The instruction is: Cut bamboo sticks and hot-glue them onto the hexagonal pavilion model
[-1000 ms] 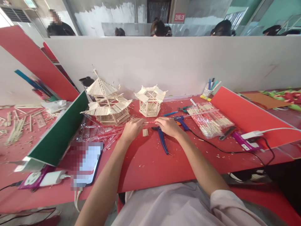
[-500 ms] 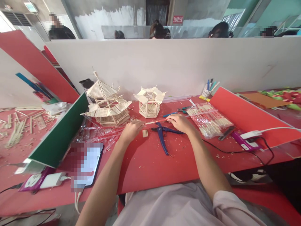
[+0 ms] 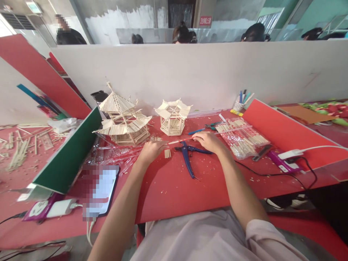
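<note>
Stretched between my hands is a thin pair of wrapped chopsticks (image 3: 178, 141), pale wood with red printing on the sleeve. My left hand (image 3: 152, 150) is closed on its left end, while my right hand (image 3: 206, 140) pinches the other end. Just below it on the red table lies a blue-handled cutter (image 3: 187, 161), its handles spread apart. A small row of short cut sticks (image 3: 168, 154) rests to the cutter's left. Behind my hands stand a six-sided stick pavilion (image 3: 173, 117) and, farther left, a taller two-tiered stick pagoda (image 3: 123, 117).
A clear pack of chopsticks (image 3: 240, 137) lies right, near a pen cup (image 3: 238, 105). Crumpled plastic wrappers (image 3: 108, 154) and a phone (image 3: 104, 190) are left. Green (image 3: 70, 152) and red (image 3: 293, 136) boards flank the space; a purple power strip (image 3: 284, 163) trails cables. People sit beyond the partition.
Both hands hold almost the same place with the wrapped chopsticks. The whole view has shifted very slightly; nothing else visibly moved.
</note>
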A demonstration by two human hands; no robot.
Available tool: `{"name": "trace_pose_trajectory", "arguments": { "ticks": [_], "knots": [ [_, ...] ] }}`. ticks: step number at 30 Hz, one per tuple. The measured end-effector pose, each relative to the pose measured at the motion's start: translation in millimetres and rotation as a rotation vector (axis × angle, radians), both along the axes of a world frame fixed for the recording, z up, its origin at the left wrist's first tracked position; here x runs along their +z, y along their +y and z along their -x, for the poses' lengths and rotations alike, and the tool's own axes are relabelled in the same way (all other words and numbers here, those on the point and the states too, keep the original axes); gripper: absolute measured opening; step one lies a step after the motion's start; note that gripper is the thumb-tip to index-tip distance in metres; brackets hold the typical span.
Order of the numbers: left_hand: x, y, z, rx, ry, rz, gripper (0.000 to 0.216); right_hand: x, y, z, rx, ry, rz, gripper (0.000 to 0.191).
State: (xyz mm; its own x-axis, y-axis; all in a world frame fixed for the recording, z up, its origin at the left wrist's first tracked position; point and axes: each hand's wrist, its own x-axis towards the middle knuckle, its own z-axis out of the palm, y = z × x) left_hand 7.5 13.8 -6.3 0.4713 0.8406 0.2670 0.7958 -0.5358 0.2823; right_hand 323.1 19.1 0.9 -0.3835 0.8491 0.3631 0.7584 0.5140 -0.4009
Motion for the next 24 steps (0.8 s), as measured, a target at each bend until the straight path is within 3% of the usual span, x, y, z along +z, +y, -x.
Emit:
{"name": "trace_pose_trajectory", "arguments": {
  "ticks": [5, 9, 12, 14, 16, 21, 24],
  "knots": [
    [3.1, 2.4, 4.2, 0.089, 0.036, -0.007, 0.03, 3.8, 1.7, -31.2, -0.242, 0.115, -0.124, 0.021],
    [3.7, 4.4, 10.1, 0.182, 0.063, -0.047, 0.034, 2.7, 5.8, -56.7, -0.44, 0.54, -0.301, 0.022],
    [2.9, 4.5, 10.7, 0.187, 0.063, -0.043, 0.035, 3.5, 8.1, -62.4, -0.482, 0.872, -0.339, 0.026],
    [2.7, 3.6, 8.7, 0.149, 0.046, -0.028, 0.034, 5.6, 6.8, -58.1, -0.416, 0.938, -0.319, 0.023],
    [3.0, 1.7, 5.0, 0.102, 0.033, -0.011, 0.033, 8.0, 2.7, -46.4, -0.273, 0.843, -0.259, 0.021],
    [2.0, -3.8, -7.4, -0.035, -0.002, 0.018, 0.033, 9.4, -11.3, 9.4, 0.169, 0.33, -0.02, 0.019],
    [-1.0, -5.0, -12.5, -0.153, -0.105, 0.05, 0.034, 6.0, -17.3, 40.7, 0.288, 0.127, 0.047, 0.02]
  ]
}}
